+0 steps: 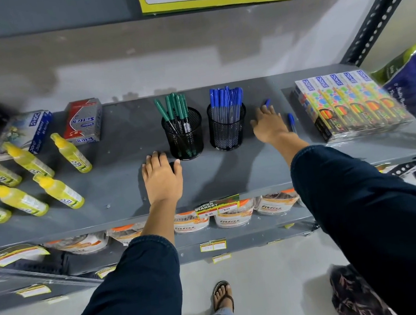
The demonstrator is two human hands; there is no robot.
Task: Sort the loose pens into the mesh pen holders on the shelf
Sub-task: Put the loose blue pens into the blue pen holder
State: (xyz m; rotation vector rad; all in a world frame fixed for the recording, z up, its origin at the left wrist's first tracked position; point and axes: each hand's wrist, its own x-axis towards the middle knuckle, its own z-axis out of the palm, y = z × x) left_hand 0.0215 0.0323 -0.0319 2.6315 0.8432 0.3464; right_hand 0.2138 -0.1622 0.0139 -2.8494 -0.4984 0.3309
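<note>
Two black cups stand mid-shelf: green pens in the left cup, blue pens in the right cup. The left hand lies flat and open near the front edge. The right hand rests open over a loose blue pen. Another pen lies beside it, near the boxes.

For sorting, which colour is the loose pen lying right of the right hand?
Blue: the loose pen has a blue cap, seen in the head view.

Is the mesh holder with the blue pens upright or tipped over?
Upright. The mesh holder stands on its base on the shelf, with the blue pens rising from its open top.
</note>
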